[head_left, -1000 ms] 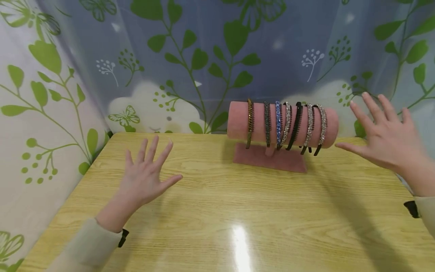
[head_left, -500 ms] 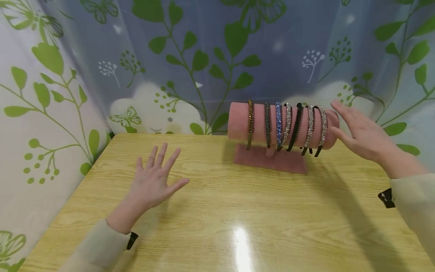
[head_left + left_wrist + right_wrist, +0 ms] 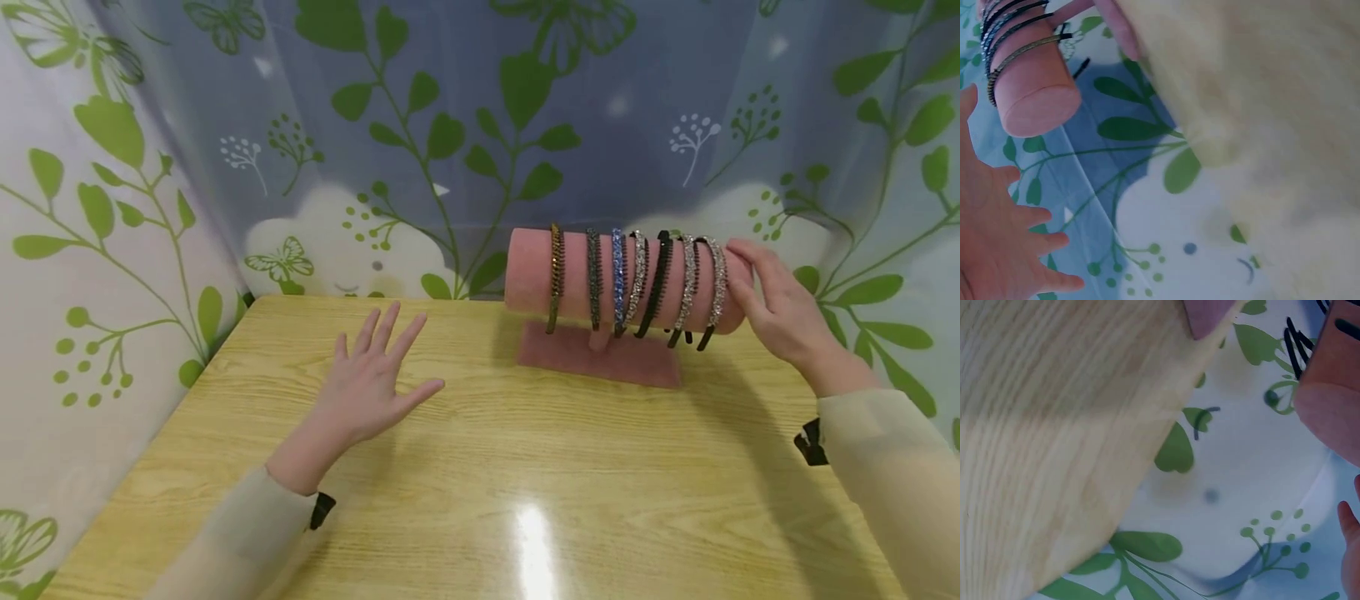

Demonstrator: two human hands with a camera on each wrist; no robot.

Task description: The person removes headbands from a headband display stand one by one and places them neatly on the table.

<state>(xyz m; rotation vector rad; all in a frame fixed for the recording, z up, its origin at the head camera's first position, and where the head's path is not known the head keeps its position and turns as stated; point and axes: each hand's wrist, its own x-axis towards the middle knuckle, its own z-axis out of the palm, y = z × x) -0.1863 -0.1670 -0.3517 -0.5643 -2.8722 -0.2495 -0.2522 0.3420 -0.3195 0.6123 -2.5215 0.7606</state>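
Note:
A pink padded roll (image 3: 531, 271) on a flat pink base (image 3: 600, 360) stands at the back of the table, right of centre. Several toothed headbands ring it: a gold-brown one (image 3: 555, 279) at the left, a blue one (image 3: 618, 279), a black one (image 3: 657, 287), and a silver one (image 3: 717, 283) at the right. My right hand (image 3: 791, 321) is at the roll's right end, fingers extended. In the right wrist view, fingertips (image 3: 1347, 515) show a small gap from that end. My left hand (image 3: 367, 387) hovers over the table, fingers spread, holding nothing.
The light wood table (image 3: 465, 458) ends at the back against a blue cloth (image 3: 300, 83) printed with leaves and butterflies. More printed cloth (image 3: 45, 333) hangs along the left side. A dark band shows at each sleeve cuff.
My right hand has moved left and slightly down to the roll's right end, its spread fingers drawing together. The left hand has drifted right. Roll and headbands keep their places.

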